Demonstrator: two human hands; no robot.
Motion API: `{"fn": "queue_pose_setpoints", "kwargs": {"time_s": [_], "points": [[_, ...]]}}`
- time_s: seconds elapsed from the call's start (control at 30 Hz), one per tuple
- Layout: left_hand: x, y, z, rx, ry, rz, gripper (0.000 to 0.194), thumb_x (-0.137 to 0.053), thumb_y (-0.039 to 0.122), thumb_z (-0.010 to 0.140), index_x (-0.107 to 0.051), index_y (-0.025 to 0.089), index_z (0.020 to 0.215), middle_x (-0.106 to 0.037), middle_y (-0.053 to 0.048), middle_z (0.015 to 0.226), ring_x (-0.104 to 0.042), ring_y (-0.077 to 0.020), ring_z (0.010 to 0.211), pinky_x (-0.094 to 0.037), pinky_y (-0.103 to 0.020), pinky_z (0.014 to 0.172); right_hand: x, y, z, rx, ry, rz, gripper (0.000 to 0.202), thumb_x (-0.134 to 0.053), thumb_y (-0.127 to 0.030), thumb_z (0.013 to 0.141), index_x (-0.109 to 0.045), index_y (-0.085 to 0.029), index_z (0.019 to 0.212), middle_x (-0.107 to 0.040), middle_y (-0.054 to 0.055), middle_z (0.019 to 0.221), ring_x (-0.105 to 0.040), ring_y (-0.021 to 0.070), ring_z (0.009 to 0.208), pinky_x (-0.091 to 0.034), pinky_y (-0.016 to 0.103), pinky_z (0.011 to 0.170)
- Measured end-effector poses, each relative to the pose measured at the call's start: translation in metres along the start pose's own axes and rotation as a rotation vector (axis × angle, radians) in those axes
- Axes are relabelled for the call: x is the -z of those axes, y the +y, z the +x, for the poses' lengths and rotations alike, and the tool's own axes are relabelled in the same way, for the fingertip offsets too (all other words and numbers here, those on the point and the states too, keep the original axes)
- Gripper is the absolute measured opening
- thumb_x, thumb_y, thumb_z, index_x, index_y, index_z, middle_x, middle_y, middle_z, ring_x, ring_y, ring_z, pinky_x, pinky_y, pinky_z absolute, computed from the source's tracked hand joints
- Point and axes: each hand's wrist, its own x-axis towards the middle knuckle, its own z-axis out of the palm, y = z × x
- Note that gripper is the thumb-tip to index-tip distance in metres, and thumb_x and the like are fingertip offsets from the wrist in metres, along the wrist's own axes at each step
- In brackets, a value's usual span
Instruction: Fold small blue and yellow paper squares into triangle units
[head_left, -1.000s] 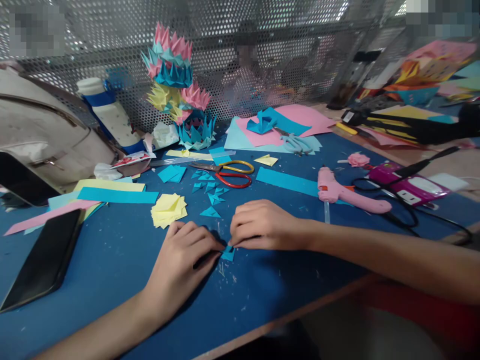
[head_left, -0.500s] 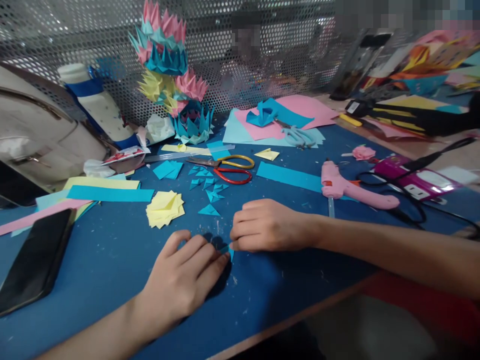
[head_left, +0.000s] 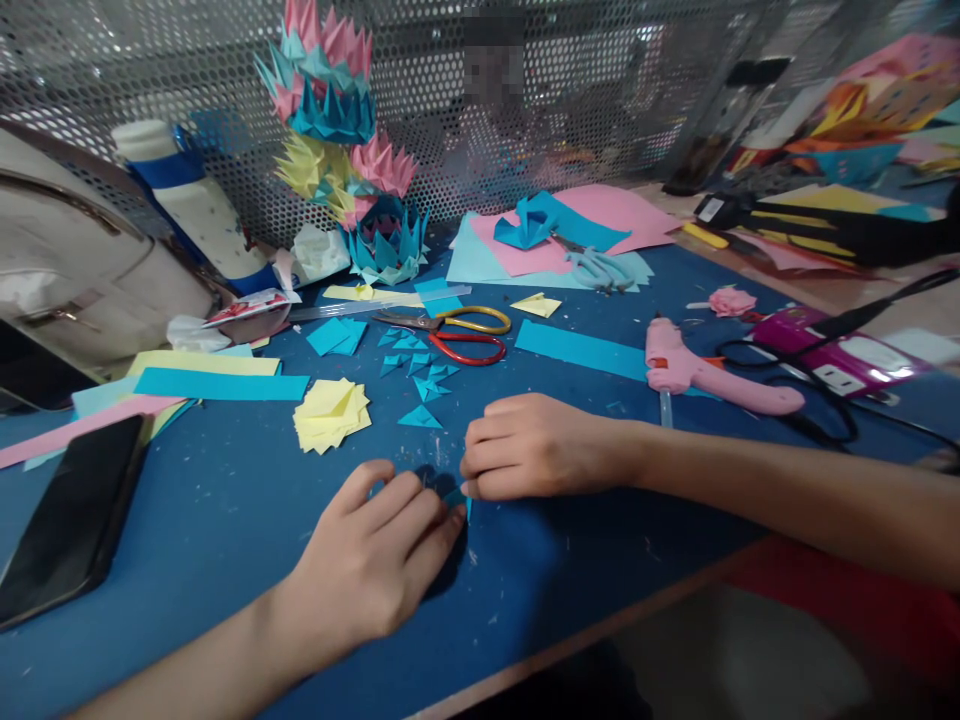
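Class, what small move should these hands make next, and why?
Perhaps press along the blue piece with the left hand while the right hand steadies it: both hands touch it, and the blue triangles beyond look folded.

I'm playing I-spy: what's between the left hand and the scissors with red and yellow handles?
Small folded blue triangles lie between the left hand and the scissors, as the head view shows.

Small blue paper piece (head_left: 454, 496), mostly hidden, a narrow tip showing
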Motion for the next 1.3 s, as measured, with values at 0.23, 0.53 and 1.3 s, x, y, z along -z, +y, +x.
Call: {"fn": "queue_pose_setpoints", "kwargs": {"time_s": [0.23, 0.53, 1.3], "points": [[-0.002, 0.001, 0.001, 0.009, 0.012, 0.014, 0.026, -0.047, 0.01, 0.101, -0.07, 0.017, 0.09, -0.059, 0.0, 0.068, -0.047, -0.0164, 0.066, -0.036, -0.035, 0.077, 0.0, 0.0, 0.001, -0.004, -0.012, -0.014, 0.028, -0.043, -0.016, 0.104, -0.06, -0.021, 0.084, -0.067, -0.001, 0.093, -0.054, 0.0132, 0.088, -0.033, 0.031, 0.067], [-0.001, 0.029, -0.009, 0.082, -0.164, -0.028, 0.039, -0.037, 0.011, 0.096, -0.067, 0.007, 0.121, -0.07, -0.009, 0.095, -0.056, -0.0241, 0.084, -0.038, -0.038, 0.083, 0.006, -0.003, -0.002, -0.047, -0.021, 0.145, 0.022, -0.05, -0.035, 0.102, -0.068, -0.021, 0.101, -0.067, 0.001, 0.092, -0.049, 0.0156, 0.08, -0.031, 0.034, 0.066], [-0.008, 0.048, -0.023, 0.045, -0.212, 0.087, 0.039, -0.036, 0.014, 0.097, -0.06, 0.004, 0.127, -0.069, -0.015, 0.111, -0.061, -0.0228, 0.101, -0.046, -0.033, 0.084, -0.002, -0.001, 0.01, -0.008, -0.054, 0.231, 0.045, -0.032, -0.046, 0.108, -0.063, -0.017, 0.124, -0.064, 0.003, 0.09, -0.045, 0.0167, 0.076, -0.03, 0.034, 0.07]]}}
